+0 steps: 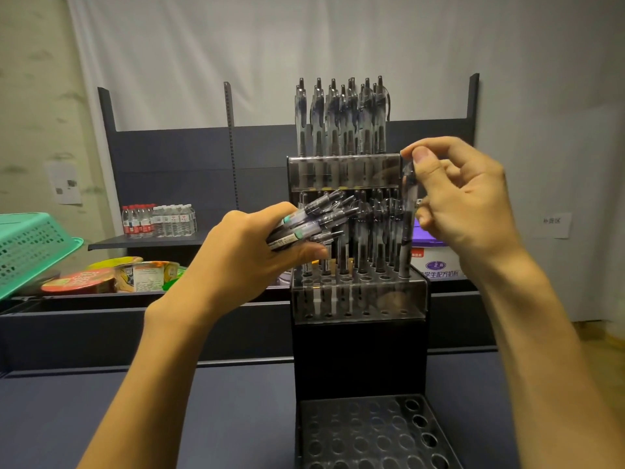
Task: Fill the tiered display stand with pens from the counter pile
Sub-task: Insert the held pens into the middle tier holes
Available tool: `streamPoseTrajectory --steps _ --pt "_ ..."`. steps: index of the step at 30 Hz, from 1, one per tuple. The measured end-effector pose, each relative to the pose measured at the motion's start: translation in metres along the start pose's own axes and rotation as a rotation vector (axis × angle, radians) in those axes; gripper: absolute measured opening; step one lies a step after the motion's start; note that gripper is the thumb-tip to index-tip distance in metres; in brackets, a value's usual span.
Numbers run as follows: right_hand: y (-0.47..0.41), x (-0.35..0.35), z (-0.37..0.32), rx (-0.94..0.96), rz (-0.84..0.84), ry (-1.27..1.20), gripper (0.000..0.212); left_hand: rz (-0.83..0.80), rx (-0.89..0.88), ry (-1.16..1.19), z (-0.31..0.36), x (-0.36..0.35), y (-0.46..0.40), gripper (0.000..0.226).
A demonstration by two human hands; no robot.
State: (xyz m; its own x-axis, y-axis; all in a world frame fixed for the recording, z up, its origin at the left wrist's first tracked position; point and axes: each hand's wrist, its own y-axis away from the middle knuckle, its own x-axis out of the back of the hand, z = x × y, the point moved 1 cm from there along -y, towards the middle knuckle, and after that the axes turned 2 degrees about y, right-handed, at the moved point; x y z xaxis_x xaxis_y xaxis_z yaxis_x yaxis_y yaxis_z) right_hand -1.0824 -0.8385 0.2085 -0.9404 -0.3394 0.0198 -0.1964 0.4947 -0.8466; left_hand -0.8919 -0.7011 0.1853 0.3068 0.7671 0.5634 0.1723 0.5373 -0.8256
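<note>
**Pen Stand Loading: Status at Middle Tier**

Progress, as judged:
- Top tier of tiered display stand: filled with upright pens.
- Middle tier: rear holes mostly occupied; front row of holes apparently vacant.
- Bottom tier, at near edge of counter: all visible holes vacant. Roughly half the loading remained.

Hand states:
- Left hand: closed around a bundle of pens, tips pointing toward the stand, held just left of the middle tier.
- Right hand: thumb and forefinger pinched on the top of a single pen, held upright with its lower end at the rightmost hole of the middle tier. Not determinable whether fully seated.

Limits of view:
- Counter pile: not in view; remaining stock unknown.
- Bottom tier cut off by lower frame edge.
- Pen count in bundle not discernible; barrels overlapped and blurred.
- Middle-tier contents partly masked by left hand and tinted cover.

Background: green basket at far left, bottled water on rear shelf.
</note>
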Motion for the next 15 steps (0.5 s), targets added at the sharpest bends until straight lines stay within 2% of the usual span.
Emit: streamPoseTrajectory --steps 5,8,15 --pt "-0.0006 0.0051 0.0020 0.095 0.008 0.228 0.016 0.007 -0.003 -0.034 -0.0012 0.0003 -0.0004 0.025" --pt "0.0017 0.0024 0.0067 0.102 -0.013 0.373 0.006 -0.004 -0.002 -0.039 -0.0019 -0.0009 -0.0002 0.025" --pt "0.0020 0.0093 -0.0007 0.118 0.003 0.365 0.003 -0.002 0.018 -0.028 -0.0018 -0.0004 -0.0003 0.023"
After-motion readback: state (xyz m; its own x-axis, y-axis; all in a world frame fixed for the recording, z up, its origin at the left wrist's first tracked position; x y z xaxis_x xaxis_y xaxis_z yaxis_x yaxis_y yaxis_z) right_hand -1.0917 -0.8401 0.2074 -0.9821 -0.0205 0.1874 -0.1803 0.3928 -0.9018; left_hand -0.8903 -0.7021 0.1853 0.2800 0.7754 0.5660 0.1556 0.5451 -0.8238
